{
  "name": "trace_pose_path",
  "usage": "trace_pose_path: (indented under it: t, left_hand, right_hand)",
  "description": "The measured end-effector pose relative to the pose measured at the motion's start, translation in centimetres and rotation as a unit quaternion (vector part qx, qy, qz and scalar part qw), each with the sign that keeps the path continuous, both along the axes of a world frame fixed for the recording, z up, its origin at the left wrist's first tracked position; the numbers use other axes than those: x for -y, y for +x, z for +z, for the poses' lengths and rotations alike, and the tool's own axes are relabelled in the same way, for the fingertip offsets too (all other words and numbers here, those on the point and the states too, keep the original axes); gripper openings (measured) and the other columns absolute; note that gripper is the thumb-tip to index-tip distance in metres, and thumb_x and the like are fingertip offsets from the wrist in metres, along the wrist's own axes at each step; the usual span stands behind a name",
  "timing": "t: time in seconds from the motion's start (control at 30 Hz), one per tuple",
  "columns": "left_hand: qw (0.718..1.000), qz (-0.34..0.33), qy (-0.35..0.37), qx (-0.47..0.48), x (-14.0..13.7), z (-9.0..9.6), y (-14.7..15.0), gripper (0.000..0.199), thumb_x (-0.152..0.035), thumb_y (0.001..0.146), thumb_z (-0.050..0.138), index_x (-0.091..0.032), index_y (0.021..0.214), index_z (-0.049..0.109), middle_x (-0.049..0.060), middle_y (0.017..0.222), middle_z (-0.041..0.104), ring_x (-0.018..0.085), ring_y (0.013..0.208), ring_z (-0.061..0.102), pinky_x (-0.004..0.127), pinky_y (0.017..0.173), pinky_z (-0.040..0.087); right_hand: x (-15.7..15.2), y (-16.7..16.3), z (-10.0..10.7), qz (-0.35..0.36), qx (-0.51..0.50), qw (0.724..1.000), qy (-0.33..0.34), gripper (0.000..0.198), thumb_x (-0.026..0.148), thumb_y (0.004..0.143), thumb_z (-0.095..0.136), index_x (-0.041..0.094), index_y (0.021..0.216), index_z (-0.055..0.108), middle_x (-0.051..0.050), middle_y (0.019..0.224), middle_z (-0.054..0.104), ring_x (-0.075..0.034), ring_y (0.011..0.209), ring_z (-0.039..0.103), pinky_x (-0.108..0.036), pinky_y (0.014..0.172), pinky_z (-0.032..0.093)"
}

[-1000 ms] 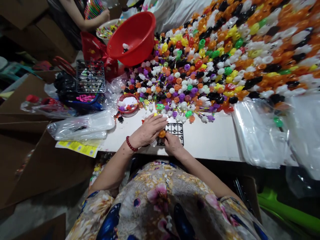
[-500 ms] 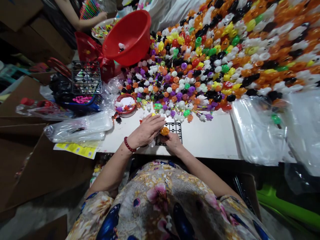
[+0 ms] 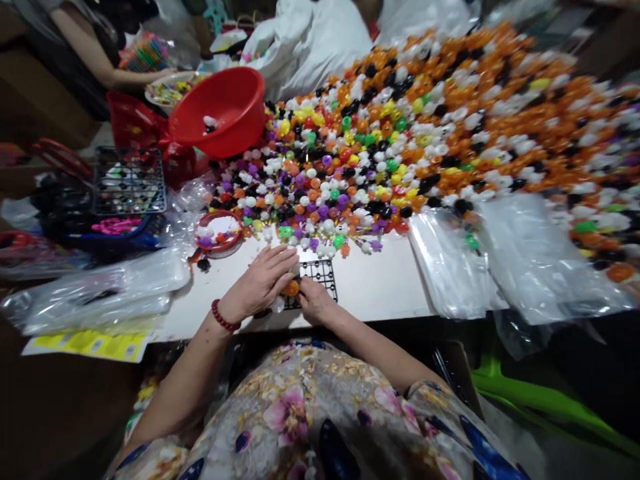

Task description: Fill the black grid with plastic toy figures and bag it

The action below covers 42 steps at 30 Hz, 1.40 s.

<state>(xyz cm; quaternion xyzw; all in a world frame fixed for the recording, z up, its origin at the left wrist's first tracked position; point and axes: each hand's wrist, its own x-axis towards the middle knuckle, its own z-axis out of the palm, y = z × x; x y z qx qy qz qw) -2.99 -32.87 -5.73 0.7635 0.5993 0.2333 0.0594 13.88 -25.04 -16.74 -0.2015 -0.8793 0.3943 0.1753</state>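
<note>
Through the head camera I see a small orange piece (image 3: 291,288) between my two hands, over the near left part of a black grid (image 3: 324,272). My right hand (image 3: 316,301) touches it, the fingers curled narrow, but I cannot tell if they grip. My left hand (image 3: 261,280) lies with fingers straight and together; what is under the palm is hidden. I judge that the piece could roll off if the pinch is loose, or that the grid could slide if a wrist pushes it. The table (image 3: 383,283) is white, and a big heap of coloured toys (image 3: 345,160) covers its far side, near a red basin (image 3: 220,123). At the upper left, a co-worker's arm (image 3: 85,50) shows.
</note>
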Motion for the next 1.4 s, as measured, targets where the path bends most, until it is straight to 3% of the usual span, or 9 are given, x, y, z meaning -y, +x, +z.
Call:
trace_pose_path:
  t: [0.17,0.3,0.47,0.6,0.73,0.93,1.13,1.23,1.4]
  left_hand:
    - [0.993,-0.003,0.121,-0.002,3.3,2.6,2.4,0.055,-0.016,0.096,0.050,-0.024,0.149,0.040,0.011,0.142,0.056,0.025,0.140,0.043,0.050,0.115,0.040]
    - [0.990,-0.102,0.026,0.093,6.6,3.4,5.5,0.052,-0.014,0.096,0.050,-0.024,0.147,0.043,0.011,0.139,0.059,0.019,0.130,0.055,0.033,0.108,0.049]
    - [0.956,-0.156,-0.168,0.183,6.5,-0.9,7.5,0.038,-0.025,0.100,0.044,-0.025,0.136,0.056,0.007,0.138,0.061,0.016,0.127,0.058,0.031,0.108,0.049]
    - [0.975,-0.093,-0.146,0.142,5.3,-6.3,7.9,0.040,-0.027,0.101,0.042,-0.023,0.139,0.053,0.009,0.146,0.054,0.020,0.139,0.045,0.041,0.115,0.041]
    - [0.995,-0.043,-0.053,0.075,4.8,-10.2,8.4,0.041,-0.025,0.100,0.042,-0.018,0.140,0.050,0.015,0.147,0.051,0.025,0.143,0.040,0.048,0.114,0.041]
    - [0.999,-0.015,0.010,0.030,3.9,-12.1,8.1,0.040,-0.022,0.099,0.043,-0.016,0.138,0.048,0.018,0.145,0.052,0.025,0.139,0.045,0.048,0.112,0.045]
    - [0.998,0.001,0.018,0.056,2.9,-11.9,7.1,0.034,-0.024,0.099,0.042,-0.015,0.128,0.058,0.016,0.141,0.057,0.024,0.134,0.052,0.046,0.111,0.047]
    - [0.997,0.009,0.024,0.068,2.9,-11.9,7.0,0.032,-0.024,0.099,0.043,-0.015,0.125,0.060,0.016,0.140,0.058,0.023,0.134,0.052,0.045,0.110,0.048]
    - [0.996,0.014,0.028,0.082,3.1,-12.0,7.1,0.031,-0.024,0.097,0.047,-0.014,0.124,0.060,0.017,0.139,0.058,0.025,0.136,0.049,0.048,0.110,0.047]
  right_hand:
    - [-2.3,2.4,1.4,-0.044,-0.054,0.997,-0.028,0.021,0.020,0.087,0.059,0.020,0.107,0.067,-0.004,0.094,0.067,-0.017,0.081,0.062,-0.030,0.076,0.051]
    - [-8.1,7.0,1.9,-0.227,-0.067,0.967,0.098,0.030,0.017,0.091,0.047,0.023,0.110,0.069,-0.008,0.108,0.067,-0.023,0.102,0.059,-0.040,0.093,0.048]
    - [-14.4,10.9,1.0,-0.371,0.077,0.906,0.189,0.034,0.013,0.083,0.050,0.013,0.113,0.067,-0.018,0.111,0.063,-0.030,0.099,0.052,-0.046,0.093,0.044]
    - [-15.0,11.2,-0.5,-0.341,0.079,0.917,0.194,0.036,0.015,0.082,0.052,0.014,0.115,0.064,-0.015,0.101,0.064,-0.029,0.093,0.051,-0.043,0.090,0.043]
    - [-14.8,10.8,-0.8,-0.360,0.009,0.926,0.116,0.030,0.021,0.081,0.052,0.018,0.108,0.064,-0.012,0.101,0.065,-0.026,0.093,0.054,-0.041,0.089,0.045]
    - [-17.6,10.3,1.6,-0.511,-0.002,0.859,-0.015,0.027,0.045,0.078,0.062,0.020,0.085,0.059,-0.012,0.099,0.062,-0.026,0.092,0.057,-0.040,0.085,0.045]
    - [-18.6,9.6,3.7,-0.484,0.018,0.873,-0.058,0.023,0.036,0.069,0.069,0.021,0.058,0.055,-0.005,0.067,0.061,-0.023,0.075,0.057,-0.035,0.074,0.044]
    - [-16.8,9.7,4.2,-0.465,-0.020,0.882,-0.068,0.022,0.039,0.073,0.063,0.020,0.063,0.058,-0.002,0.065,0.060,-0.019,0.069,0.055,-0.031,0.067,0.043]
    - [-12.0,9.4,4.5,-0.358,-0.129,0.902,-0.204,0.034,0.053,0.068,0.068,0.020,0.066,0.060,0.003,0.056,0.053,-0.012,0.054,0.047,-0.026,0.054,0.041]
